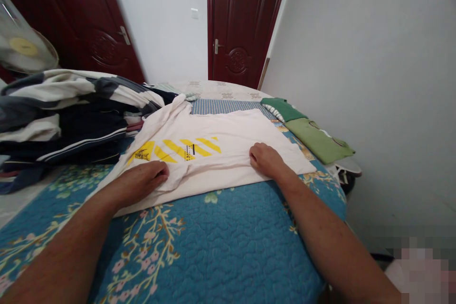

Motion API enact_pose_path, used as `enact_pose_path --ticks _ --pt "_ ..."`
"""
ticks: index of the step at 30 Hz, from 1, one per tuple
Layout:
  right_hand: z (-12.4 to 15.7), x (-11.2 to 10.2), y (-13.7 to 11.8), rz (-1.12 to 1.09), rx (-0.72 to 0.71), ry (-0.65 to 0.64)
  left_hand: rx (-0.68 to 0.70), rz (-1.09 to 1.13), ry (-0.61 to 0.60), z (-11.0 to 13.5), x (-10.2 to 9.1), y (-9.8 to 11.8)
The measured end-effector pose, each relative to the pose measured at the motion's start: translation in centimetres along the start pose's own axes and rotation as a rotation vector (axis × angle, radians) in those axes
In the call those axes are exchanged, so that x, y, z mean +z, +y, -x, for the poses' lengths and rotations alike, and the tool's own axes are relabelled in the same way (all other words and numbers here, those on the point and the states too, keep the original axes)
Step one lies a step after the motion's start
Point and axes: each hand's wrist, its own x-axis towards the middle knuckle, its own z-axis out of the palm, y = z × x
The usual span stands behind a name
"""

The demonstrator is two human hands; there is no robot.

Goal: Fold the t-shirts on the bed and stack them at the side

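Observation:
A pale pinkish-white T-shirt (228, 128) with yellow diagonal stripes printed on it lies spread sideways over the bed. My left hand (153, 176) is closed on its near side, just below the yellow print, with the cloth bunched beside the fingers. Farther right, my right hand (265, 159) is closed too, gripping the shirt's near layer. A crease runs through the fabric between both hands. The near edge of the shirt lies on the blue quilt (228, 242).
A heap of dark and striped clothes (81, 114) is piled at the left. Folded green garments (317, 140) lie along the right edge, beside the wall. Behind the shirt is blue striped cloth (224, 106). Two dark red doors (245, 19) and a fan (26, 47) stand beyond.

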Motion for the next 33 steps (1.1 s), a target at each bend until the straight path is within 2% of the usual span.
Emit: enact_pose_path --ticks 6,9,14,16,19,22,25,29,33 --pt "-0.2 0.3 0.0 -0.026 0.109 0.169 -0.017 0.015 -0.008 -0.1 0.0 0.3" --pt "-0.4 0.5 -0.1 -0.026 0.143 0.174 -0.012 0.001 -0.017 -0.2 0.1 0.6" --pt "-0.5 1.4 0.1 -0.075 0.114 0.153 0.054 -0.026 0.018 -0.1 -0.2 0.8" --pt "-0.6 1.9 0.4 -0.097 0.084 0.180 0.076 -0.020 0.059 0.0 -0.5 0.8" --pt "-0.7 2.5 0.6 -0.116 0.051 0.221 0.028 -0.021 0.179 -0.1 -1.0 1.2" --pt "-0.7 2.5 0.6 -0.124 0.066 0.202 -0.028 -0.024 0.293 -0.4 -0.9 1.5" --pt "-0.6 2.5 0.4 -0.130 0.089 0.191 -0.023 -0.018 0.345 -0.8 -0.5 1.3" --pt "-0.6 2.5 0.2 -0.117 0.097 0.190 -0.058 -0.001 0.282 -0.8 -0.6 1.4" --pt "-0.6 2.5 0.1 -0.113 0.103 0.178 -0.062 0.041 0.238 -0.9 -1.5 3.7"
